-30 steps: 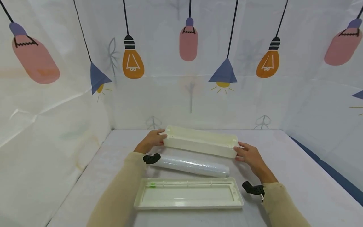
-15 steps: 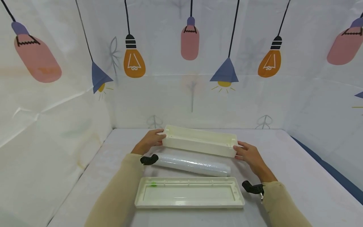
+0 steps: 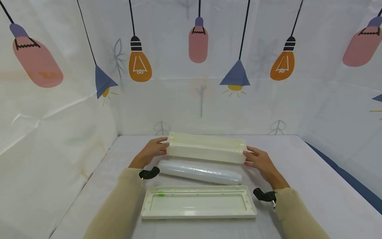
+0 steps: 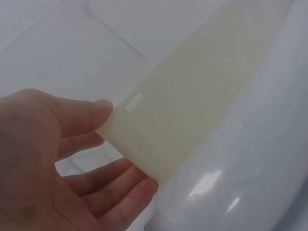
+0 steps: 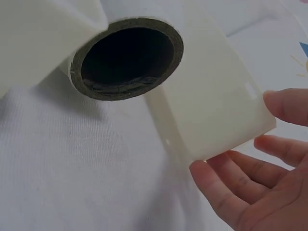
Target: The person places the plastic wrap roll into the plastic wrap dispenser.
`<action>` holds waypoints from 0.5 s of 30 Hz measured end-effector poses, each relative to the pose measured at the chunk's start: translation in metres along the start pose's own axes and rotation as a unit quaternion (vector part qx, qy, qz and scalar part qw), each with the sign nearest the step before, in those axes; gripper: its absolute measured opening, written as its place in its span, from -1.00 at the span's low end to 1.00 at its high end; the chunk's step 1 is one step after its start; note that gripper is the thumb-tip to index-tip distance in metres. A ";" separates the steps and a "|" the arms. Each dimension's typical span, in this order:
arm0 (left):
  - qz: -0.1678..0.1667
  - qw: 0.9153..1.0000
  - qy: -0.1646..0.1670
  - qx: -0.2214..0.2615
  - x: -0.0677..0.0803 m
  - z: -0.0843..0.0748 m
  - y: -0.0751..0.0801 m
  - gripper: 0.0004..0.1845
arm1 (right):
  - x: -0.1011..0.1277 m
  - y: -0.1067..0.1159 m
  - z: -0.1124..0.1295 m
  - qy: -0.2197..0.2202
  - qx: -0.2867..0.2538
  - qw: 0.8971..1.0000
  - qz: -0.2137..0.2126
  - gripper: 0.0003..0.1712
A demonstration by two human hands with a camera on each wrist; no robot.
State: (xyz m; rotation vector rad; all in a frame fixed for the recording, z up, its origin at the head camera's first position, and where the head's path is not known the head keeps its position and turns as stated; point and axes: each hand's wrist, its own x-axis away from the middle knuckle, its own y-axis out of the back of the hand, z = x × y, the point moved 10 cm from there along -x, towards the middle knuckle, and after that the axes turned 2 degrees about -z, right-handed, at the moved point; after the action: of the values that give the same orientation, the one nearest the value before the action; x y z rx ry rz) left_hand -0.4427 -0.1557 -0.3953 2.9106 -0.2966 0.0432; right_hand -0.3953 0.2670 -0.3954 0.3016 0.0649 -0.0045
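The head view is taking in the whole table: a long cream tray is being held at its two ends above a roll of cling film, and in front of the roll a flat cream lid is lying inside-up, with only a small green mark showing in it. The tray's inside is looking bare from this view. The right wrist view is adding what the head view is hiding: the roll's cardboard core is standing open and dark. The left wrist view is showing the film's glossy surface just below the tray's end. The left hand and the right hand are each pinching a tray end between thumb and curled fingers.
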 end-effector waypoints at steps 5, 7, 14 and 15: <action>-0.010 1.000 0.005 0.004 0.006 0.002 0.007 -0.38 | -0.005 -0.007 0.002 0.000 0.008 1.000 0.011 -0.27; -0.013 1.000 0.007 0.002 0.008 0.004 0.009 -0.38 | -0.005 -0.010 0.002 -0.005 0.012 1.000 0.019 -0.27; -0.034 0.999 0.013 -0.003 0.015 0.013 0.015 -0.37 | -0.006 -0.023 0.003 -0.007 0.016 0.998 0.062 -0.27; -0.039 0.999 0.015 -0.003 0.016 0.014 0.016 -0.37 | -0.007 -0.025 0.003 -0.004 0.018 0.998 0.068 -0.27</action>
State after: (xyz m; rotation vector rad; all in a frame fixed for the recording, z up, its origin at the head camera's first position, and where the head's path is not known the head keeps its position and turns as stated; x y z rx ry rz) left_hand -0.4301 -0.1768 -0.4046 2.9097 -0.1782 0.0743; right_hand -0.4020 0.2422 -0.3997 0.3416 0.0354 0.1279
